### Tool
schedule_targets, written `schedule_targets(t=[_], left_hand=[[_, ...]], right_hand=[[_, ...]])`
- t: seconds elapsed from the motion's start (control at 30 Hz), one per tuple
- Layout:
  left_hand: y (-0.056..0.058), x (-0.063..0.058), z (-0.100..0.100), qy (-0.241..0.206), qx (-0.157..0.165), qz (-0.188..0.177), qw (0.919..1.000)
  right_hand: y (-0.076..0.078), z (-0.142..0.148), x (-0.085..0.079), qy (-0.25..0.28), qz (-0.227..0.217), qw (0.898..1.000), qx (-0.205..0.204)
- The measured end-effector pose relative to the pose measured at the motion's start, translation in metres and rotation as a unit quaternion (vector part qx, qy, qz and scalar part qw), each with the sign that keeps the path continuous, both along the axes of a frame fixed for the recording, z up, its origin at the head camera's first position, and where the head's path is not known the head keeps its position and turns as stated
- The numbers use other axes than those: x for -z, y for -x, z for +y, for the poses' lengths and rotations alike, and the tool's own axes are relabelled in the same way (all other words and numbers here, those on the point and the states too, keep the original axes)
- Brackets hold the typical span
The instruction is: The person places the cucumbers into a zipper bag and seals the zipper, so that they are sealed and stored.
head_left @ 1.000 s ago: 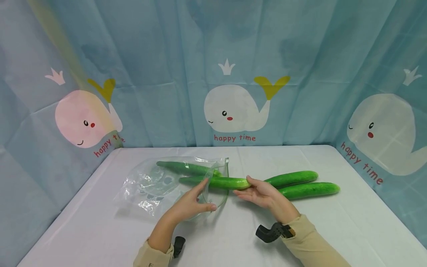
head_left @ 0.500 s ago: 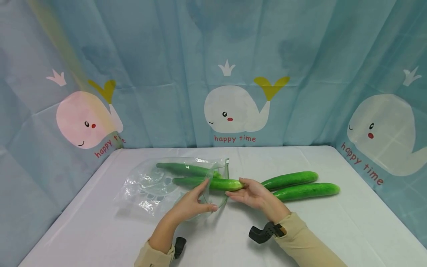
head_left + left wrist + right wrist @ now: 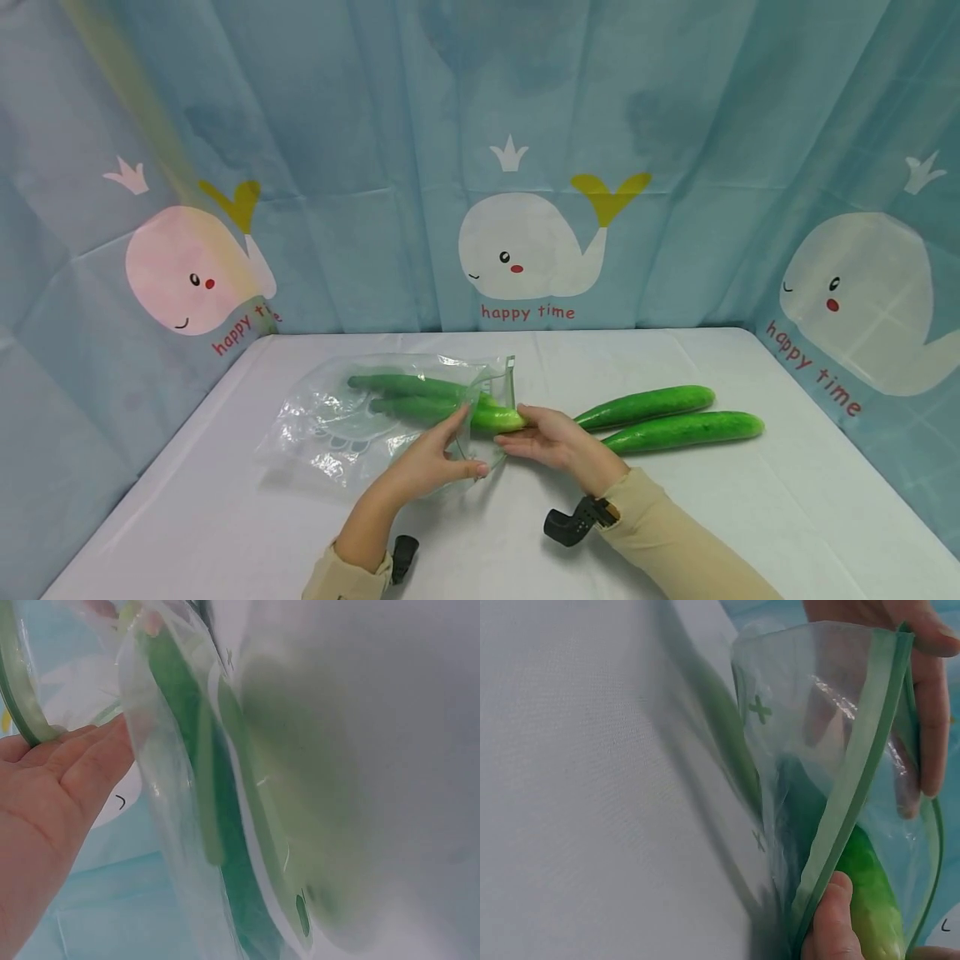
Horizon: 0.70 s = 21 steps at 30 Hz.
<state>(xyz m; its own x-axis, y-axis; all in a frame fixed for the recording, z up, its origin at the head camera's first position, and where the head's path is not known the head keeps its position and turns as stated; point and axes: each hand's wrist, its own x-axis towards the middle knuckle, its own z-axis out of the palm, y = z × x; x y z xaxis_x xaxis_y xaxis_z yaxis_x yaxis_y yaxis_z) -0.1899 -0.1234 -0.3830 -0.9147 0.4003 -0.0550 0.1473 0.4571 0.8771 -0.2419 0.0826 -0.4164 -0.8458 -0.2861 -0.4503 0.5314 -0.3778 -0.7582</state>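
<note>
**One clear plastic bag w/ green zip edge (image 3: 303, 429), mouth btwn L hand (image 3: 427, 458) & R hand (image 3: 553, 437)**

Biggest 1st: pale blue fabric backdrop (image 3: 360, 208) beyond both hands, w/ big white whale prints (image 3: 517, 242) & red lettering (image 3: 527, 312). White cloth-topped table (image 3: 225, 525) under everything. Two beige sleeves: L sleeve (image 3: 341, 575), R sleeve (image 3: 675, 542), each behind its own hand.

Bag lies mostly left of & beyond L hand, mouth facing R hand. L hand: thumb & fingers spread wide at the mouth, touching the bag edge. R hand: narrow, pinching the pale tip of a long, smooth green cucumber (image 3: 491, 419) btwn thumb & fingers. Most of that cuke is in the bag, tip at the mouth.

2nd long, darker-looking green cucumber (image 3: 405, 385) lies in the bag too, just beyond the held one. Two more long green cucumbers, upper (image 3: 652, 405) & lower (image 3: 686, 432), lie side by side on the table beyond R hand & to its right, thin ends near R wrist.

Smallest: curved black wrist device (image 3: 573, 523) at R wrist, short black wrist device (image 3: 404, 557) at L wrist, tiny white tab (image 3: 511, 362) at far corner of bag mouth.
</note>
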Motion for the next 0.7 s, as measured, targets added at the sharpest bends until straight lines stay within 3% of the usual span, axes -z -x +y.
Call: schedule_targets(t=[0.37,0.7], left_hand=[[-0.001,0.002,0.0,0.006,-0.005,-0.007,0.9999],[-0.002,0.001,-0.001,0.004,-0.012,-0.01,0.9999]], right_hand=[[0.006,-0.01,0.002,-0.005,0.0,0.999,-0.041],[0.012,-0.019,0.009,-0.118,0.025,0.992,-0.03]])
